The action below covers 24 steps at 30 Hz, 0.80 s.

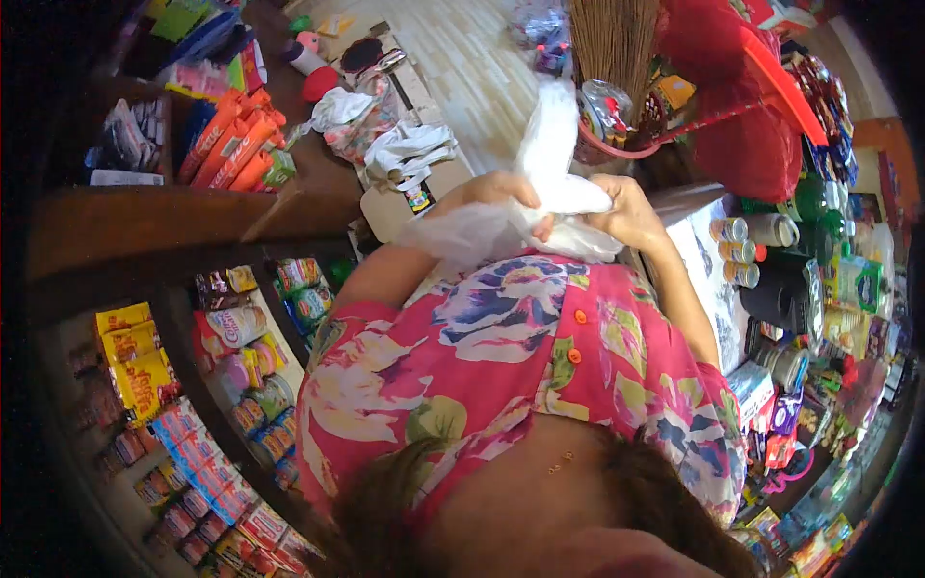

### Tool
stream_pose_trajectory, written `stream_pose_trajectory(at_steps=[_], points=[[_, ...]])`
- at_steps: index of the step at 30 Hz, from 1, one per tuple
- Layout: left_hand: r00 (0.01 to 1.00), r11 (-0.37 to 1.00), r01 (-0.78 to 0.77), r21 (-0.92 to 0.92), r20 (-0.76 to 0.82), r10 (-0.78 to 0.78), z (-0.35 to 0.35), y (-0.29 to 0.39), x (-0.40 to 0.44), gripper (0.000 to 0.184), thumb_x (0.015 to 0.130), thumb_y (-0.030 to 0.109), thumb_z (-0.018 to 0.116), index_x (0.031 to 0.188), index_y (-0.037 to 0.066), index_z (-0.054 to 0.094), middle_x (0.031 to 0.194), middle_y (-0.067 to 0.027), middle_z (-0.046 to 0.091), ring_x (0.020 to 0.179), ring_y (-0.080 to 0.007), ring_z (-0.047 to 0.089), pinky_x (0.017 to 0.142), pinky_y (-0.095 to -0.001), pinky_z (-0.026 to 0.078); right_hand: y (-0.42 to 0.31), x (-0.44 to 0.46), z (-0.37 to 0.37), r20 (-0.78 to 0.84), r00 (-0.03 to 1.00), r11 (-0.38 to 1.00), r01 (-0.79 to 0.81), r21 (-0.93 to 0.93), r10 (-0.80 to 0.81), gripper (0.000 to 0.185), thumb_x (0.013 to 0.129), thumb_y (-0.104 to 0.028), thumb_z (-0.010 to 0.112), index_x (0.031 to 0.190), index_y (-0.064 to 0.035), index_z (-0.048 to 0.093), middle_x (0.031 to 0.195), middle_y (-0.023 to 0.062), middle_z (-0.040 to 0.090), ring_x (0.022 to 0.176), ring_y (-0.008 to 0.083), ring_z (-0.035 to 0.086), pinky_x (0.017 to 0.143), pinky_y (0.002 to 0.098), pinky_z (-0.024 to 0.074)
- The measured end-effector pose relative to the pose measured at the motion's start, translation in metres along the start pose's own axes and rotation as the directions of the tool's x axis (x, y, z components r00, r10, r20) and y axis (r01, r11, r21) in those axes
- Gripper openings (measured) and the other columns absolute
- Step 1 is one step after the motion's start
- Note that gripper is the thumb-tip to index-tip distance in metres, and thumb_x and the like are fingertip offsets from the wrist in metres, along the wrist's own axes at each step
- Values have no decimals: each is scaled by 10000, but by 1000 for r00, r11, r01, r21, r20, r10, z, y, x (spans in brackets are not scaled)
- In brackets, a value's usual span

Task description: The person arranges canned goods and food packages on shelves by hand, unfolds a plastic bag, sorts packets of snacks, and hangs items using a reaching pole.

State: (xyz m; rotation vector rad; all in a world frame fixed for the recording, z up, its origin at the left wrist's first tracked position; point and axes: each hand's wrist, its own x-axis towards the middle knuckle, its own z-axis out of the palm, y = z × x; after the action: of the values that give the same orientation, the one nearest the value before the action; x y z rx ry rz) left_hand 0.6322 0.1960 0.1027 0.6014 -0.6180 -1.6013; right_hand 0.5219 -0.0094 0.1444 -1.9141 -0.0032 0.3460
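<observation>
A white, translucent plastic bag point(547, 144) is bunched up in front of the chest, with one part sticking up and loose folds hanging at the left. My left hand point(501, 197) is closed on the bag from the left side. From the right, my right hand point(626, 210) has its fingers wrapped round a twisted part of the same bag. The two hands are a short distance apart, with white plastic between them. Whether anything is inside the bag cannot be made out.
Shelves with packets point(135, 361) and tins stand at the left, below a brown wooden ledge point(193, 223). Cans point(740, 252) and bottles crowd the right side. Ahead are a red basket point(626, 151), a broom point(614, 48) and cloths point(409, 152).
</observation>
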Motion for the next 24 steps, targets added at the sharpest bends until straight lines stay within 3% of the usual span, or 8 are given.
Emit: stream_pose_trajectory(at_steps=[3,5,8,11,13,15,18,24], points=[[994,973,46,-227,110,-21,-8,2,-5,500,776,353,487,975,-101,554,735,-176,596,685,-249,572,698,-365,443,-35,2,7,-170,847,708,292,-643,-504,255,575,-4,638,822,-68,648,1062,97,592,1051,324,493,893,427,366],[983,959,120,-258,169,-78,-2,11,-11,485,801,351,440,978,-81,572,705,-187,589,616,-245,574,632,-351,458,-57,12,12,-102,755,632,459,-624,-648,244,580,-7,634,819,-56,639,1021,97,578,1060,321,473,878,451,354],[948,963,269,-4,180,-264,-18,6,-2,491,841,347,409,957,-100,578,635,-147,580,600,-268,561,670,-347,448,-47,21,4,15,820,747,529,-403,-573,196,606,1,616,802,-19,615,994,106,584,1014,300,520,848,398,392],[912,932,354,-73,-192,-362,-35,5,-13,430,869,319,442,1007,-63,582,767,-145,604,712,-246,581,708,-317,453,-20,35,5,71,965,940,262,-219,-252,188,644,-29,588,828,-9,623,997,159,626,949,262,608,785,298,455],[936,694,-69,717,-195,294,-50,6,-9,427,826,314,553,1073,-34,555,896,-158,602,773,-252,592,723,-346,467,-2,43,9,-139,990,994,2,-108,-17,237,617,-21,584,849,1,627,868,122,625,822,208,596,728,292,445],[729,923,41,382,-643,234,-17,23,-6,535,753,275,686,1170,-4,500,1058,-172,580,951,-307,574,834,-385,448,3,45,7,-317,947,975,-111,-192,45,316,626,-127,605,918,-16,652,761,179,648,731,291,647,692,363,488],[749,218,271,938,-347,564,-6,7,1,557,777,290,674,1216,24,458,1131,-114,544,1051,-180,516,870,-287,423,27,57,27,-290,957,969,-63,-241,-10,301,611,-118,607,891,-18,656,783,182,651,766,300,648,719,375,488],[849,889,172,424,-522,84,-13,-42,16,425,697,214,745,1050,21,608,909,-24,644,831,-132,611,750,-280,486,9,11,21,-184,983,999,-10,46,18,360,589,-102,680,925,-19,582,822,141,614,741,256,605,678,348,475]])
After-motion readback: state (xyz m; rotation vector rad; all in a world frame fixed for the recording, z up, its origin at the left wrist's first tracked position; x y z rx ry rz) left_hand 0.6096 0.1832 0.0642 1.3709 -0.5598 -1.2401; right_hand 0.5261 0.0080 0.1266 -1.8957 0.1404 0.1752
